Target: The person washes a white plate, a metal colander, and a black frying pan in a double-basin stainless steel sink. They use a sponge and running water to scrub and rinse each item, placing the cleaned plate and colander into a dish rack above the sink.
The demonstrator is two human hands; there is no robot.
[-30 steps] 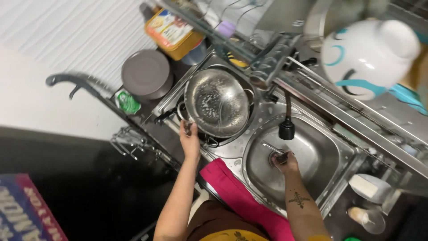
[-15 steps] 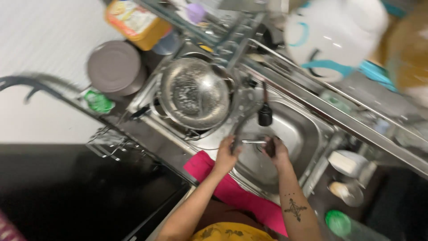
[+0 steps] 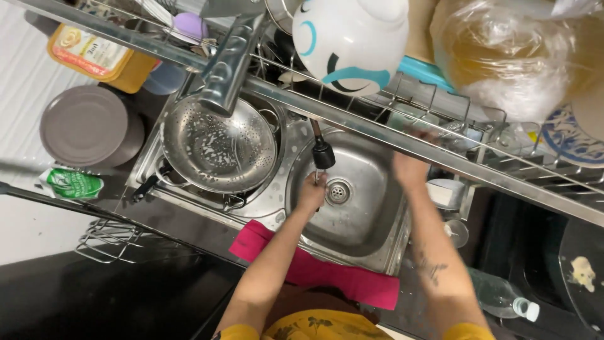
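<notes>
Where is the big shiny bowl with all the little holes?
In the head view, the round steel colander sits in the left basin of the steel sink, left of the black tap nozzle and the left hand.

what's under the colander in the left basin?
Under the colander, a black pan handle pokes out at lower left and a metal rim shows at its lower edge. The colander covers everything else in that basin.

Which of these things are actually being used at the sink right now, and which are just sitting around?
In use: left hand under the tap, sink basin, right hand up at the rack.
Lying about: soapy colander, pink cloth, plastic bottle, grey lid.
</notes>
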